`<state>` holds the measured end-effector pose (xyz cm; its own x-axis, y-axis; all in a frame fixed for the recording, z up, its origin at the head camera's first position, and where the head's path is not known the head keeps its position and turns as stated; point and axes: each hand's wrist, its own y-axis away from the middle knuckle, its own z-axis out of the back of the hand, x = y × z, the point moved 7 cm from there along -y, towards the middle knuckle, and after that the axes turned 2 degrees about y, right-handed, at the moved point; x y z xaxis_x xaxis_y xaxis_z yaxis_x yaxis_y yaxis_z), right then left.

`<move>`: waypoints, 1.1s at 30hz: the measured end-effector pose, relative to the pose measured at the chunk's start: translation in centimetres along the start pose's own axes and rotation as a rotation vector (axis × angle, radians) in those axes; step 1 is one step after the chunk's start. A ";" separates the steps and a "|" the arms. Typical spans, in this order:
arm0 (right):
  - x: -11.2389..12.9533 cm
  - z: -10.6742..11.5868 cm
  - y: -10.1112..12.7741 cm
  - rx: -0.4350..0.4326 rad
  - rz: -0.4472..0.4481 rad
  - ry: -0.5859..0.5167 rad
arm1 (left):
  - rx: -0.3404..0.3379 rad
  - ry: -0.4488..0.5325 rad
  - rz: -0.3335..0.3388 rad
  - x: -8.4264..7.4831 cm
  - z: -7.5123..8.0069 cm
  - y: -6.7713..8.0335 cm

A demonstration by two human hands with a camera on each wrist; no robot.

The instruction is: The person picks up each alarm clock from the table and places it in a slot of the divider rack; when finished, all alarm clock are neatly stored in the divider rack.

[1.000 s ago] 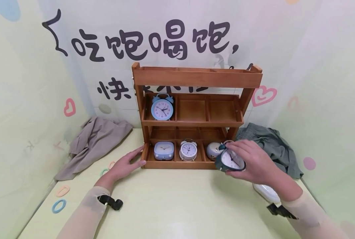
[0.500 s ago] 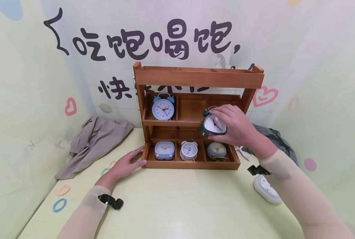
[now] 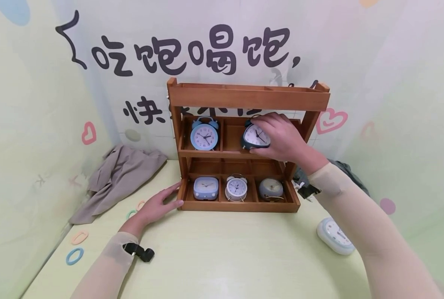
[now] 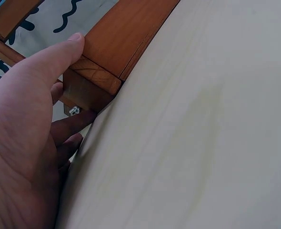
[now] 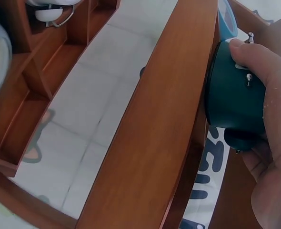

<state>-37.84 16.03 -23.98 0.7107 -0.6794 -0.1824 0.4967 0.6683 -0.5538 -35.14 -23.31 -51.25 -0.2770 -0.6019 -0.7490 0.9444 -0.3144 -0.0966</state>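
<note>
Since a second ago you've lifted the dark teal clock [image 3: 256, 136] from table height to the wooden shelf's [image 3: 244, 98] middle tier. Your right hand [image 3: 281, 139] curls around its rounded-triangular case, white dial facing out. Your left hand [image 3: 155, 207] rests with straight fingers against the shelf's bottom corner.

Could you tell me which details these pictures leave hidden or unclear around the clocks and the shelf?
- Head view: the right hand hides the dark teal clock's right side and whether it rests on the wooden shelf.
- Head view: the right arm crosses the white clock.
- Right wrist view: the teal clock's face is turned away.
- Left wrist view: the left hand's fingertips disappear behind the shelf corner.
</note>
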 end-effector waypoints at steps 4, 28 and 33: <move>-0.1 -0.6 -1.3 0.023 -0.021 0.009 | 0.000 0.005 -0.003 0.0 0.0 0.1; 0.3 -5.3 -4.2 0.204 -0.041 0.042 | -0.005 -0.014 -0.016 -0.2 0.0 0.0; 0.3 -5.5 -4.2 0.237 -0.033 0.042 | -0.006 -0.012 -0.019 -0.1 0.1 0.0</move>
<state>-42.48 11.35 -26.15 0.6736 -0.7106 -0.2034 0.6257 0.6947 -0.3549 -35.14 -23.36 -51.12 -0.2966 -0.6051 -0.7388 0.9402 -0.3208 -0.1146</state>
